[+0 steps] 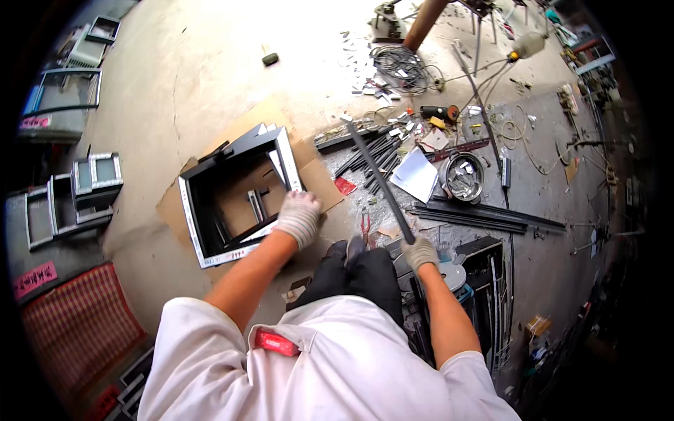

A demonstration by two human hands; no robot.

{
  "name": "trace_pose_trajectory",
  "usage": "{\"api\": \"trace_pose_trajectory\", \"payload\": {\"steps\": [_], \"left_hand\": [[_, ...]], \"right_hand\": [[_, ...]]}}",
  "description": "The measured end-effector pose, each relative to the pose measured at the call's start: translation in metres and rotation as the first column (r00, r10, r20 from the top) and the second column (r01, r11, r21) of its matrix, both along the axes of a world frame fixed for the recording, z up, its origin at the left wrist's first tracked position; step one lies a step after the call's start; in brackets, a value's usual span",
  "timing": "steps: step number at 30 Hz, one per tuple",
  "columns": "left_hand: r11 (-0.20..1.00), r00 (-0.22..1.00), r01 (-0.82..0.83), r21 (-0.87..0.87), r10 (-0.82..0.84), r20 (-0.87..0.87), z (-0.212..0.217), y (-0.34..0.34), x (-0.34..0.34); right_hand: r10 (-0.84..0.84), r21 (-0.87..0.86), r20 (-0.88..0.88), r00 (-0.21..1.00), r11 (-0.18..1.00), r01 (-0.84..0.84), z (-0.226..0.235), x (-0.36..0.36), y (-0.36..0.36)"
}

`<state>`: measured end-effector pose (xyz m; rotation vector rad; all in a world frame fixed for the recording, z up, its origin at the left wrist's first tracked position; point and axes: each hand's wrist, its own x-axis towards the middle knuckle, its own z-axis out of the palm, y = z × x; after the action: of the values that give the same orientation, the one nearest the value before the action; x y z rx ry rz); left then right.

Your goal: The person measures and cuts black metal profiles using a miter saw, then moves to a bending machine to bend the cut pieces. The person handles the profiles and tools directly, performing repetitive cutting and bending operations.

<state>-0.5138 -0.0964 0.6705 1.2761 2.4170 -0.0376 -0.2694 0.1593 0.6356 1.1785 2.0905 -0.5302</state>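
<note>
My left hand (300, 217), in a pale knit glove, grips the right edge of a black rectangular window frame (192, 223). The frame has whitish film along its faces and lies on cardboard; a small metal piece (256, 205) shows inside its opening. In my gloved right hand (420, 254) is the near end of a long dark metal strip (379, 179). The strip slants away to the far left, its far end above a pile of dark profile offcuts (370, 156). The fingers of both hands are partly hidden.
Flattened cardboard (321, 174) lies under the frame. To the right are white sheets (415, 174), a round metal bowl of small parts (465, 177), an angle grinder (439, 112), long dark profiles (491, 216) and cables. Red-handled pliers (365, 226) lie near my feet. Finished frames (97, 172) stand at the left.
</note>
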Motion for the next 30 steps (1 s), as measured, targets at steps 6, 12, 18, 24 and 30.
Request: {"api": "trace_pose_trajectory", "payload": {"steps": [6, 12, 18, 24, 30], "left_hand": [[0.973, 0.973, -0.189, -0.131, 0.203, 0.108, 0.031, 0.001, -0.053], [0.941, 0.982, -0.172, 0.293, 0.141, 0.124, 0.046, 0.064, -0.072], [0.913, 0.997, 0.019, 0.407, -0.05, 0.066, 0.061, 0.135, -0.101], [0.997, 0.985, -0.074, 0.038, 0.067, 0.161, 0.084, 0.148, -0.182], [0.978, 0.959, -0.184, -0.098, 0.201, 0.2, 0.079, 0.17, -0.303]], "right_hand": [[-0.051, 0.08, -0.216, 0.975, 0.994, 0.069, -0.005, 0.045, 0.041], [0.059, 0.091, -0.065, 0.996, 0.994, -0.053, 0.035, -0.029, 0.064], [0.373, 0.006, -0.081, 0.924, 0.928, -0.374, 0.09, -0.152, 0.093], [0.655, -0.034, -0.147, 0.742, 0.746, -0.665, 0.143, -0.287, 0.11], [0.671, 0.328, -0.64, 0.376, 0.68, -0.656, 0.174, -0.436, 0.108]]}}
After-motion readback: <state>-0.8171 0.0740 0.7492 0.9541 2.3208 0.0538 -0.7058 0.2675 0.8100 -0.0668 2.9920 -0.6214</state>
